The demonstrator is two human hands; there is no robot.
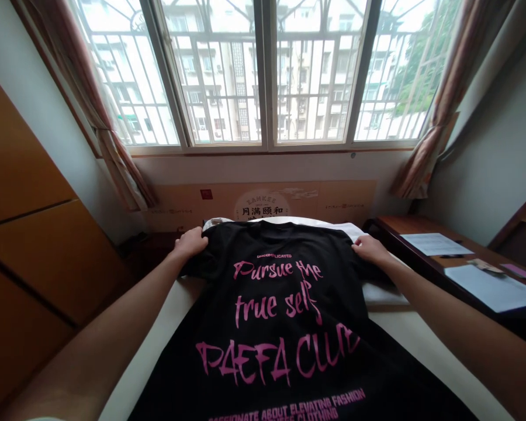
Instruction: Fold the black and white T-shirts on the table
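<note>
A black T-shirt (284, 327) with pink lettering lies spread flat on a pale bed surface (425, 339), running from the near edge towards the window. My left hand (191, 242) is closed on the shirt's far left shoulder corner. My right hand (368, 248) grips the far right shoulder corner, fingers curled over the fabric. Both arms reach forward along the shirt's two sides. A white folded cloth (379, 292) shows under the shirt's far edge and right side.
A wide barred window (263, 70) with curtains fills the back wall. A printed cardboard panel (263, 204) leans below the sill. A wooden cabinet (30, 234) stands at the left. A dark desk (460, 257) with papers stands at the right.
</note>
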